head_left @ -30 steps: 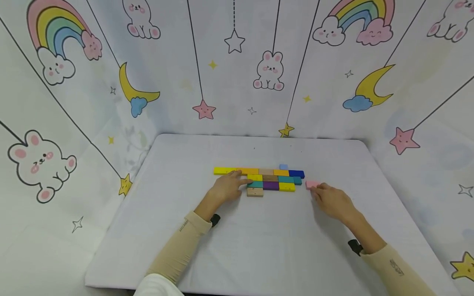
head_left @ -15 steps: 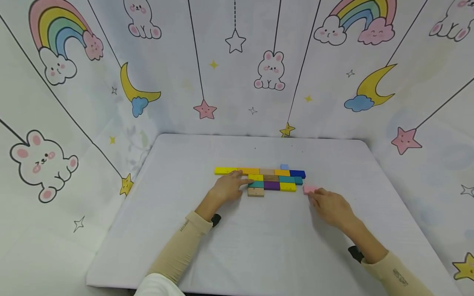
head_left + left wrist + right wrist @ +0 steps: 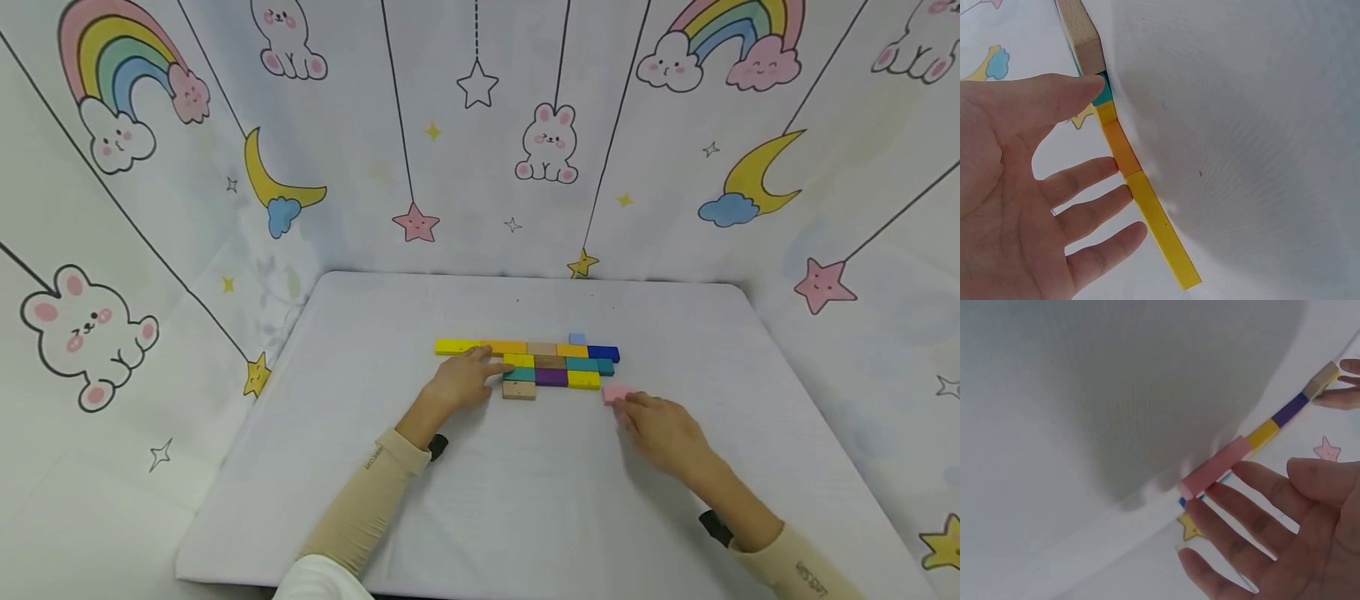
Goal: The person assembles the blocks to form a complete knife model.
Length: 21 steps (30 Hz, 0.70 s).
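Note:
Coloured wooden blocks lie in staggered rows on the white table. My left hand [image 3: 461, 382] rests at their left side with spread fingers. In the left wrist view, its thumb is at the end of a teal block [image 3: 1104, 92], and fingertips touch the edges of an orange block [image 3: 1122, 149] and a yellow block [image 3: 1163, 228]. A pink block [image 3: 617, 395] lies apart, right of the nearer rows. My right hand [image 3: 667, 429] touches its near side with extended fingertips; in the right wrist view the thumb [image 3: 1319, 481] is off the pink block.
The back row has a beige block [image 3: 542, 348] and a dark blue block [image 3: 603, 353], with a light blue block [image 3: 577, 338] behind. Nearer are a purple block [image 3: 551, 377] and a plain wood block [image 3: 519, 391]. A cartoon-printed backdrop [image 3: 360, 150] encloses the table [image 3: 375, 517].
My right hand has slid the pink block left and nearer to me, from beside the middle rows to just below them on the right. The left hand has stayed in place.

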Each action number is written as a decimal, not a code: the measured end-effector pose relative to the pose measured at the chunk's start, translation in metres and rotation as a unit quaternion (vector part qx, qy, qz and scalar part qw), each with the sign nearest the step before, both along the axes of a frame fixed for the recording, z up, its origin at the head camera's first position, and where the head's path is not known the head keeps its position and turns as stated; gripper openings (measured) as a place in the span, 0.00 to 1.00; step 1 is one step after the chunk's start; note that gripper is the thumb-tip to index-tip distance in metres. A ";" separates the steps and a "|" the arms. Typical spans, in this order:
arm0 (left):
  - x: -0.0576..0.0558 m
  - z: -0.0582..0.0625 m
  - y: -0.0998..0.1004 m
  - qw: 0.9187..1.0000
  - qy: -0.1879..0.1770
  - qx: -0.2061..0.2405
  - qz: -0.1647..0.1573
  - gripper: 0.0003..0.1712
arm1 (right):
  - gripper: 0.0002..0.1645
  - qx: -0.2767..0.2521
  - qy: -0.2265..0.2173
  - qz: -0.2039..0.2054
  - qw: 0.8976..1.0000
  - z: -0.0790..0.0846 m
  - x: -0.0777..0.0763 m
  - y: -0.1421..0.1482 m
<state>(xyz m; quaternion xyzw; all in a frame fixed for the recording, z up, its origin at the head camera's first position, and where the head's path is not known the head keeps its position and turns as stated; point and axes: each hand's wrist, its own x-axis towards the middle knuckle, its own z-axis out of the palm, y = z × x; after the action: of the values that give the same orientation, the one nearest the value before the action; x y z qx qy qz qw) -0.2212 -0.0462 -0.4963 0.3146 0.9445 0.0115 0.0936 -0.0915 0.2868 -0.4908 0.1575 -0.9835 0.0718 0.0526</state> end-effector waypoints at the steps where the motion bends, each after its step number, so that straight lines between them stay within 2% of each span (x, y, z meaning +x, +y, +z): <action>1: 0.000 0.000 0.000 1.000 0.000 -0.001 0.001 0.30 | 0.21 0.002 -0.003 -0.001 1.000 -0.001 0.001 -0.002; 13: 0.001 0.002 0.000 1.000 0.000 -0.002 0.000 0.30 | 0.23 0.021 -0.015 -0.006 1.000 0.000 0.003 -0.027; 21: -0.001 -0.003 0.000 1.000 0.007 0.000 0.000 0.30 | 0.23 0.028 -0.024 0.006 0.999 0.002 0.000 -0.043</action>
<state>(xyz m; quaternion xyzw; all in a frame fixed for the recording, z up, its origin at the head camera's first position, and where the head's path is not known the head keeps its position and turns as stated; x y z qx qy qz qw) -0.2223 -0.0464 -0.4990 0.3150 0.9450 0.0093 0.0872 -0.0917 0.2442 -0.4885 0.1628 -0.9852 0.0481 0.0240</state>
